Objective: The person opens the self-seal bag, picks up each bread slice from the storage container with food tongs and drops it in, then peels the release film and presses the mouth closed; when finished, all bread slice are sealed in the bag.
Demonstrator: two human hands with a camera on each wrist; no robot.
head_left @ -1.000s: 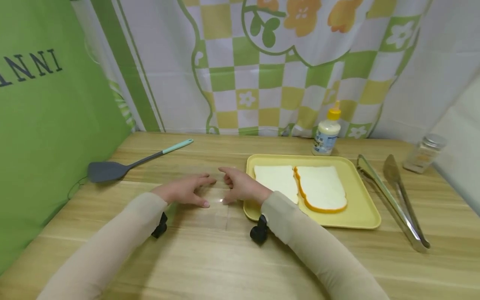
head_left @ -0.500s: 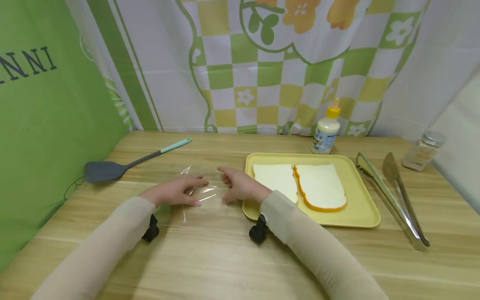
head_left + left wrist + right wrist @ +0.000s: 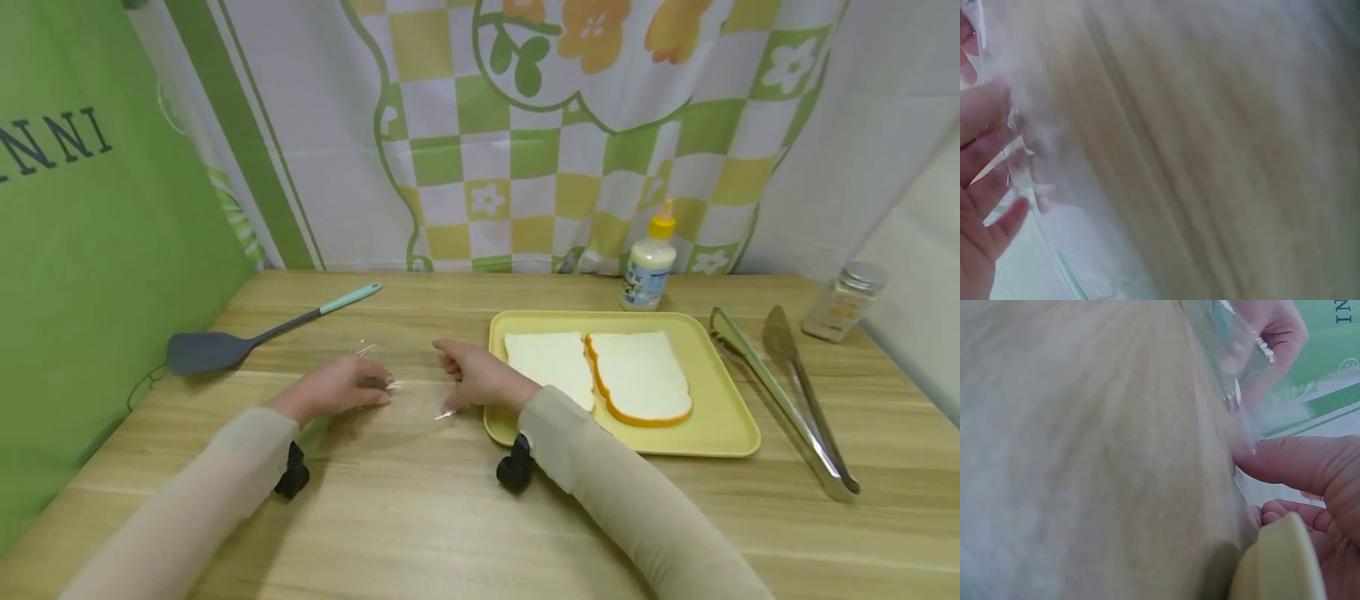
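Note:
A thin, clear plastic film (image 3: 414, 402) lies on the table between the two hands, its glints marking creases. My left hand (image 3: 328, 390) pinches its left side between thumb and fingers; in the left wrist view the film (image 3: 1013, 140) gathers at the fingertips. Beside the tray's left edge, my right hand (image 3: 483, 377) has its index finger pointing out and its thumb apart from it. The right thumb (image 3: 1291, 464) is straight, its tip at the film's edge. Two bread slices lie side by side on a yellow tray (image 3: 723, 421): a left slice (image 3: 546, 362) and a crusted right slice (image 3: 643, 382).
At the back left lies a grey spatula (image 3: 206, 352) with a mint handle. Behind the tray stands a yellow-capped squeeze bottle (image 3: 647, 271). Metal tongs (image 3: 787, 408) lie right of the tray, near a glass jar (image 3: 843, 304). A patterned curtain (image 3: 525, 208) hangs behind.
My left hand has shifted left and its fingers have drawn closer to the thumb on the film. Creases in the film have changed. The right hand has barely moved.

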